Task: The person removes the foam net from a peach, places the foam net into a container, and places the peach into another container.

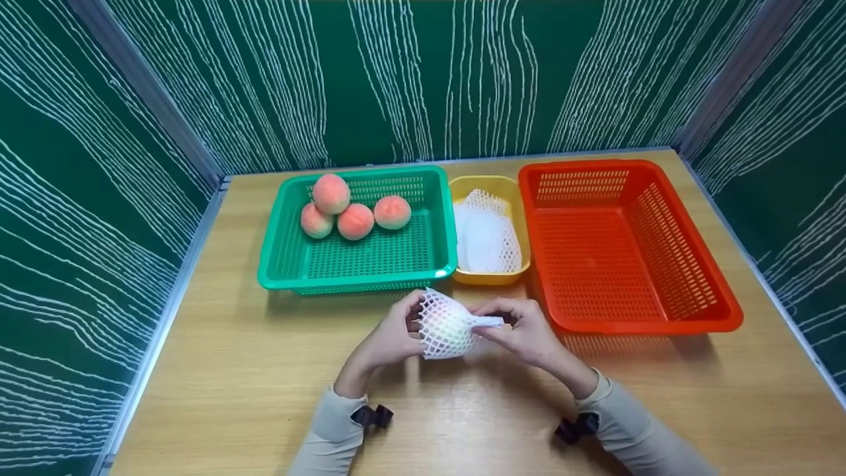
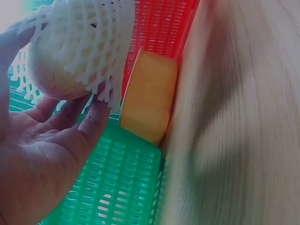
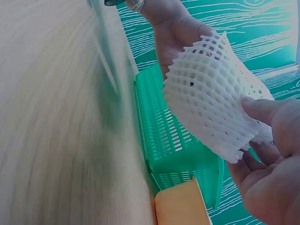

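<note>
A peach sits inside a white foam net sleeve, held above the table in front of the baskets. My left hand grips the covered peach from the left, fingers curled round it at the sleeve's wide, open end. On the other side, my right hand pinches the sleeve's narrow, gathered end between thumb and fingers. In the left wrist view, the peach's underside shows bare below the net's edge. From the right wrist, the net hides nearly all of the fruit.
Several peaches lie in the left part of a green basket. Beside it, a yellow bin holds more white foam nets. A red basket stands at the right. Green patterned walls enclose the table's back and sides.
</note>
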Motion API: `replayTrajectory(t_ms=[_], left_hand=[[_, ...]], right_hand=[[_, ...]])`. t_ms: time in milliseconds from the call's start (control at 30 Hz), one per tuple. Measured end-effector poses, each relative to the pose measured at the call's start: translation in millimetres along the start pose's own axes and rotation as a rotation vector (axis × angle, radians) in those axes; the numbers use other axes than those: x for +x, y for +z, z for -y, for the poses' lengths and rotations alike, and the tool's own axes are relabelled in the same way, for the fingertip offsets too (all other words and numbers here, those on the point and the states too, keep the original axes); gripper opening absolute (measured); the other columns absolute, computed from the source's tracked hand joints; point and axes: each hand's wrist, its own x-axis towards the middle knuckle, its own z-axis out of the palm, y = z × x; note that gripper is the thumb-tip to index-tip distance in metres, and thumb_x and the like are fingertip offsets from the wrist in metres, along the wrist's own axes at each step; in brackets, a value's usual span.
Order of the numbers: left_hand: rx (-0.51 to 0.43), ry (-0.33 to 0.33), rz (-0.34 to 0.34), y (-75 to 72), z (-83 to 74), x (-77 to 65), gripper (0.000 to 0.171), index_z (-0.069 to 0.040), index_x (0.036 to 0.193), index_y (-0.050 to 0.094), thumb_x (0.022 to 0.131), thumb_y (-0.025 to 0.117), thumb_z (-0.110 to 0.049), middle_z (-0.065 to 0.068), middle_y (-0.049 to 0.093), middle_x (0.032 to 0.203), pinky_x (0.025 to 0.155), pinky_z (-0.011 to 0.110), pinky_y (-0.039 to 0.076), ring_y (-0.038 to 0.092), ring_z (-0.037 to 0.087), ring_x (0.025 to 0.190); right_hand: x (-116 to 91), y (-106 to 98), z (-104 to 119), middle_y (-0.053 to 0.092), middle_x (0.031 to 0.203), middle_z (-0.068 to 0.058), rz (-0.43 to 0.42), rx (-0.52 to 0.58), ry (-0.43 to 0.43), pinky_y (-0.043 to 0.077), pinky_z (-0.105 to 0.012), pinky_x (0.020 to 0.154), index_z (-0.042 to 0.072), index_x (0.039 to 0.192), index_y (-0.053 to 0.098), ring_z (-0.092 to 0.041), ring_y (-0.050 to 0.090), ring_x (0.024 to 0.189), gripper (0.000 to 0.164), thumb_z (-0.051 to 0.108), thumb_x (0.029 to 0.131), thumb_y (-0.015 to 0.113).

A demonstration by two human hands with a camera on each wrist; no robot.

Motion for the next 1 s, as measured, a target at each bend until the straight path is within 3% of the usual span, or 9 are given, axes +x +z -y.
replayTrajectory(t_ms=[233,600,833,1000], left_hand=[[-0.028,0.025,0.018,-1.5,3.1,0.0,0.077,0.001,0.14,0.04,0.069,0.069,0.007,0.016,0.048,0.124,0.088,0.041,0.052,0.057,0.031,0.108],[0.029,0.038,0.007,-4.0,0.1,-0.4,0.072,-0.005,0.136,0.047,0.072,0.079,-0.003,0.017,0.049,0.127,0.085,0.037,0.053,0.056,0.029,0.107],[-0.014,0.031,-0.002,-3.2,-4.4,-2.4,0.07,-0.008,0.135,0.049,0.073,0.08,-0.002,0.012,0.05,0.127,0.086,0.038,0.052,0.057,0.03,0.108],[0.016,0.05,-0.014,-4.9,-2.1,-1.4,0.067,-0.013,0.13,0.052,0.072,0.084,-0.006,0.008,0.052,0.125,0.084,0.037,0.054,0.058,0.028,0.105]], right_hand=[[-1.7,1.1,14.0,0.071,0.082,-0.01,-0.072,-0.033,-0.114,0.05,-0.022,0.062,-0.005,0.088,0.071,-0.016,0.06,0.07,0.016,-0.014,0.075,0.075],[-4.3,-6.2,19.2,0.07,0.083,-0.005,-0.122,-0.073,-0.143,0.054,-0.024,0.068,-0.001,0.086,0.07,-0.016,0.061,0.073,0.019,-0.016,0.075,0.074],[-8.0,-10.3,21.0,0.07,0.081,-0.006,-0.146,-0.077,-0.193,0.052,-0.022,0.065,-0.001,0.084,0.069,-0.015,0.059,0.071,0.022,-0.02,0.072,0.072],[-12.4,-15.5,20.9,0.069,0.081,-0.008,-0.17,-0.079,-0.206,0.046,-0.018,0.058,-0.002,0.085,0.07,-0.012,0.056,0.067,0.022,-0.019,0.073,0.073]])
